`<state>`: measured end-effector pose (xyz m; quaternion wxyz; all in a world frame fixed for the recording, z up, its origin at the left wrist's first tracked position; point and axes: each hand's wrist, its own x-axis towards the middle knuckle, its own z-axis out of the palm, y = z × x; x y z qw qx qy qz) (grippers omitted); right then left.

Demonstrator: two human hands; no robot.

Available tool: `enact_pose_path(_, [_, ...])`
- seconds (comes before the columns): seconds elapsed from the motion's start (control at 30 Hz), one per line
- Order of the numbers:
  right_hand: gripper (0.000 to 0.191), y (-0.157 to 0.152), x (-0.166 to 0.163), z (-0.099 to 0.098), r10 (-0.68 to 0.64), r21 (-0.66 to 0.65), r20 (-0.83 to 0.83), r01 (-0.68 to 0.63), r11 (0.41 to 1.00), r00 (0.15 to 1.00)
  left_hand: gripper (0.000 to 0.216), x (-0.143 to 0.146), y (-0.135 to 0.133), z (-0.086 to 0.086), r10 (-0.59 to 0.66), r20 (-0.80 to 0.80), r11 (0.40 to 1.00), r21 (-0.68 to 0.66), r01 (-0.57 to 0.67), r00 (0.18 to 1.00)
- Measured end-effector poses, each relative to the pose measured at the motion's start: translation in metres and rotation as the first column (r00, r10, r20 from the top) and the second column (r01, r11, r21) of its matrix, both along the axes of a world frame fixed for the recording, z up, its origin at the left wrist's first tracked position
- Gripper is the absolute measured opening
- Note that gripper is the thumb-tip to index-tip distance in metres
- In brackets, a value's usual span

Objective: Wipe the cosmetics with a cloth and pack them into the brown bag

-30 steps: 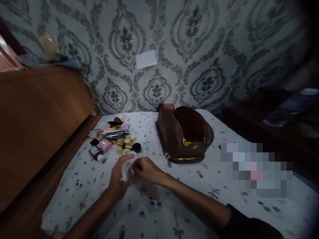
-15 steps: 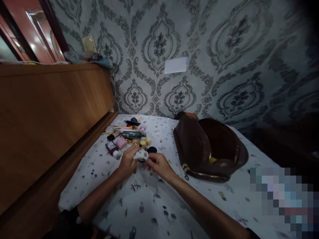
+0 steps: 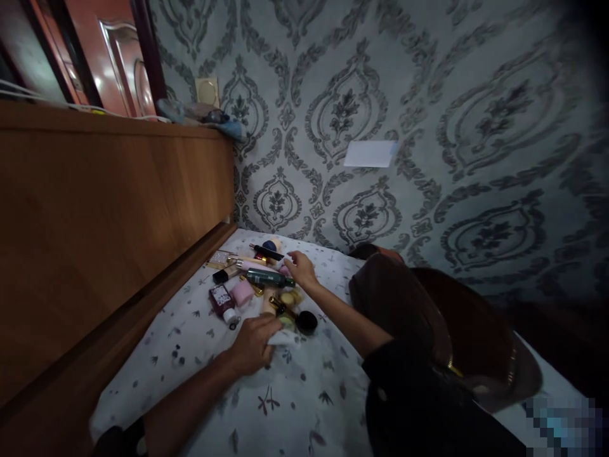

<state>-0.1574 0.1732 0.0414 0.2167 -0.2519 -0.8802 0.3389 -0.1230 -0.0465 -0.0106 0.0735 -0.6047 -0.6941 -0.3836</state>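
My left hand (image 3: pixel 254 346) rests on the patterned sheet, its fingers curled round a white tissue (image 3: pixel 284 338). My right hand (image 3: pixel 299 266) reaches forward into a pile of cosmetics, with its fingers closed over a small pink item (image 3: pixel 286 269) at the end of a dark green bottle (image 3: pixel 267 277). Around it lie a dark red bottle with a white cap (image 3: pixel 222 301), a pink pot (image 3: pixel 243 292), a black round compact (image 3: pixel 307 322) and a black pencil (image 3: pixel 267 252). An open brown bag (image 3: pixel 428 317) sits to the right.
A wooden headboard (image 3: pixel 104 209) runs along the left side of the bed (image 3: pixel 295 406). Patterned wallpaper (image 3: pixel 380 95) with a white card (image 3: pixel 370 153) stuck on it stands behind. A reddish door (image 3: pixel 118 57) shows at the top left.
My right hand has left the tissue and stretched forward to the cosmetics pile. My left hand keeps the tissue and has sunk to the sheet. My view has turned left.
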Motion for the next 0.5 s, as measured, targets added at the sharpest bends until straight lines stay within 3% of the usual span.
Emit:
enact_pose_path(0.27, [0.023, 0.009, -0.052, -0.009, 0.016, -0.23, 0.093, 0.006, 0.973, 0.995, 0.025, -0.006, -0.001, 0.002, 0.005, -0.065, 0.999, -0.039, -0.008, 0.998])
enact_pose_path(0.5, [0.026, 0.025, -0.057, -0.014, 0.083, -0.565, -0.013, -0.075, 0.821, 0.997, 0.024, -0.007, -0.001, 0.0, -0.001, -0.106, 0.999, -0.042, -0.003, 0.994])
